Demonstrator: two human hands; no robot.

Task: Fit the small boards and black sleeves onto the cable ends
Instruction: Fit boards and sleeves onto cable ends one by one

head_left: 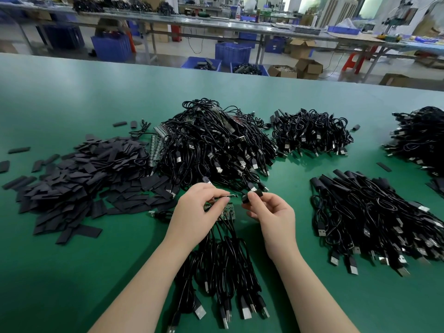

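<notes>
Nearest, cable bundle [223,280]: a handful of black USB leads lying on the green table [72,272] between the forearms, plugs toward the person; limp and light, likely to trail and tangle if lifted by one strand.
Left hand [195,213]: fingers curled, pinching a small board [222,197] edge-on at the fingertips, with more green boards [224,211] tucked under the palm; thin, stiff and probably fragile, best held by the edges, off the components.
Right hand [274,213]: thumb and forefinger pinching one black sleeve [252,197], its mouth turned toward the board tip.
Gap: board tip and sleeve mouth sit just apart, not yet joined.
Sleeve handling: soft, flattish tube, very light; squeezing its edges should open the mouth, squeezing the flats would close it.
Sleeve pile [79,176]: loose flat sleeves heaped to the left, slippery-looking, easy to pick singly from the fringe.
Cable heap [211,145]: unworked leads beyond the hands, with strips of boards at its left edge.
Sleeved leads [374,217]: laid to the right, apparently finished.
Far bundles [312,133]: more coiled cables farther back.
</notes>
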